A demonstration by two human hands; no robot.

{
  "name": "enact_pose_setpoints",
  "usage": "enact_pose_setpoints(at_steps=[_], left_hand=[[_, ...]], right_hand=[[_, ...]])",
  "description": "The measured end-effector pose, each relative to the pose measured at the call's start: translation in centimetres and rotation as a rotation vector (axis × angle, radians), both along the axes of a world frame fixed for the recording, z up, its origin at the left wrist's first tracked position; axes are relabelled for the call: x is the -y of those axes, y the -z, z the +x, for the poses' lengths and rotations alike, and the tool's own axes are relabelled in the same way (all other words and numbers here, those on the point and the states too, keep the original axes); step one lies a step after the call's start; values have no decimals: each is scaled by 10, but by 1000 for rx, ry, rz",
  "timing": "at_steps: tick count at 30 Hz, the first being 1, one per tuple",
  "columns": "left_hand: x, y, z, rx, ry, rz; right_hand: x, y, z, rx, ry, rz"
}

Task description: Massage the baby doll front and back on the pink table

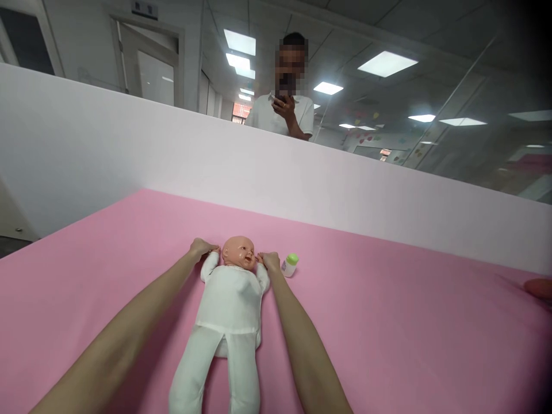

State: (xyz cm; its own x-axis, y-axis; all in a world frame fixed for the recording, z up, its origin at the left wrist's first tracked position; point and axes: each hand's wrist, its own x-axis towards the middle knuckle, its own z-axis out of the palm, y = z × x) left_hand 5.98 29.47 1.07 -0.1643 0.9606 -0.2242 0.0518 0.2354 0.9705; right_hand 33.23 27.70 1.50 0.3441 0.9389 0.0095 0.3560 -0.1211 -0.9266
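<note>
A baby doll (230, 299) with a white cloth body and a bald plastic head lies on its back on a pink padded surface (388, 322). Both its arms are bent up beside its head. My left hand (201, 248) is closed on the doll's hand at the left of the head. On the other side, my right hand (271, 261) is closed on the doll's other hand. Just right of my right hand stands a small white bottle (290, 265) with a green cap, slightly tilted in the view.
A low white wall (259, 167) runs along the back of the pink surface. Beyond it, behind glass, a person (282, 115) in a white shirt holds up a phone. An orange-red object (538, 288) lies at the far right edge. A door (150, 63) stands at the back left.
</note>
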Motion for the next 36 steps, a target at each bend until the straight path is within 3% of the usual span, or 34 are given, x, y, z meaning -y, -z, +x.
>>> enact_pose_setpoints(at_steps=[3,7,11,14,18,22,24,26,29,31,34,36], left_hand=[[2,-5,-7,26,33,22],[19,-25,-29,128,69,161],[65,-47,-58,108,171,423],[113,-52,-77,-24,358,512],[161,-32,-91,-149,716,536],[177,-1,-91,-209,880,556],[178,9,-90,-208,919,583],[179,10,-90,-184,915,594],[173,-4,-86,-125,813,560],[160,-20,-79,-87,628,523],[124,-44,-61,28,244,483],[95,-53,-46,146,125,447]], right_hand=[[2,-2,0,-13,-31,20],[20,-22,6,-57,-92,117],[65,-48,23,-104,-192,284],[117,-52,40,-4,-327,376],[180,-22,59,240,-569,430],[212,23,69,454,-741,529],[217,36,72,504,-773,581],[216,38,72,499,-760,615],[202,18,66,399,-656,610],[182,-6,56,278,-525,579],[136,-40,34,75,-286,533],[99,-53,20,-30,-206,493]])
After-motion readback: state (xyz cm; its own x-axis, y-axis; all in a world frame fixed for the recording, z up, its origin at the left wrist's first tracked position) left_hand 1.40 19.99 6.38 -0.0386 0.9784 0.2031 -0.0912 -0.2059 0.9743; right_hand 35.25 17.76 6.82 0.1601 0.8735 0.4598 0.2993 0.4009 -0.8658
